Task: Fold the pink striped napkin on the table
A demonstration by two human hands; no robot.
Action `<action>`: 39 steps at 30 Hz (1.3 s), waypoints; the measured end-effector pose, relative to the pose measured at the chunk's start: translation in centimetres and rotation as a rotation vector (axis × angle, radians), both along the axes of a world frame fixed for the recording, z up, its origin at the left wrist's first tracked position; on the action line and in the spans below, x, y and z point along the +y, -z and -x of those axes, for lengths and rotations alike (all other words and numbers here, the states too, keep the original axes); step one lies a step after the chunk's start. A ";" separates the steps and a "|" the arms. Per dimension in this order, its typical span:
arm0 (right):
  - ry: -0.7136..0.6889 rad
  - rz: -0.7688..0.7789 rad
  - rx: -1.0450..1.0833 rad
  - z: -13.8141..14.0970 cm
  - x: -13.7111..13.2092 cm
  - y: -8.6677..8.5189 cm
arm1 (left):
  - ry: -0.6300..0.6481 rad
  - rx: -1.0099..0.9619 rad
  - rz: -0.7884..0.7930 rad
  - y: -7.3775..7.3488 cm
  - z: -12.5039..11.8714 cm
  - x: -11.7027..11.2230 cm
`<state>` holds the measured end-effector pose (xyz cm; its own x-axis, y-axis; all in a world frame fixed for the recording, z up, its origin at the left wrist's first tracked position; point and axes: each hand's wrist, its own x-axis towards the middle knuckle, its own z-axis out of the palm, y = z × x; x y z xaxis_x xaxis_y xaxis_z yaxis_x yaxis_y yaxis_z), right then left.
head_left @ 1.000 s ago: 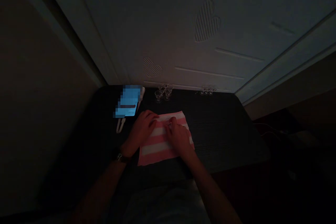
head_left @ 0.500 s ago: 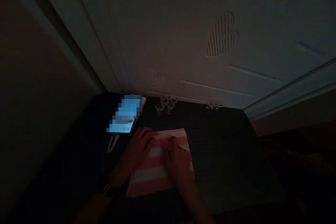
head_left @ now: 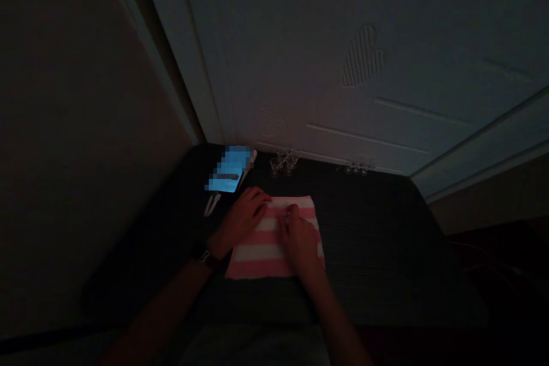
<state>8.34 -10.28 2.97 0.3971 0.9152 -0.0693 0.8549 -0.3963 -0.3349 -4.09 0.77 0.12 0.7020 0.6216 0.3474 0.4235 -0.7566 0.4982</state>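
Observation:
A pink-and-white striped cloth [head_left: 257, 251] lies spread on the dark table. My left hand [head_left: 249, 211] rests flat over its upper left edge, fingers stretched out, with a watch on the wrist. Over the upper right part of the cloth, my right hand [head_left: 300, 240] is closed, thumb and fingers pinched on a small clear object [head_left: 286, 214]. Its kind is too dim and too covered to make out. Several small clear stemmed glasses [head_left: 285, 163] stand together behind the cloth.
A lit phone or tablet [head_left: 234, 168] leans at the back left, a white looped cord or clip [head_left: 211, 205] in front of it. More tiny clear pieces [head_left: 358, 166] sit by the white panel [head_left: 317, 86] with heart reliefs. The dark table [head_left: 386, 251] has a rounded right edge.
My view has shifted, so the table and everything on it appear a little higher and further right. Both hands keep nearly the same places on the cloth.

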 end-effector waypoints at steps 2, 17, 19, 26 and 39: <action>0.011 0.011 0.008 0.1 0.0 0.0 | -0.005 0.015 -0.026 -0.1 -0.1 -0.1; -0.123 -0.078 0.077 -0.8 -0.2 0.7 | -0.077 0.050 -0.033 -1.0 -0.4 -0.7; -0.125 -0.090 0.092 -1.0 -0.4 1.0 | -0.089 0.068 -0.029 -1.0 -0.3 -0.8; -0.092 -0.158 0.224 -1.5 -0.4 1.7 | -0.113 0.097 -0.025 -0.3 -0.2 -0.9; -0.058 -0.236 0.265 -1.3 -0.3 0.9 | -0.074 0.030 -0.095 0.0 -0.2 -0.6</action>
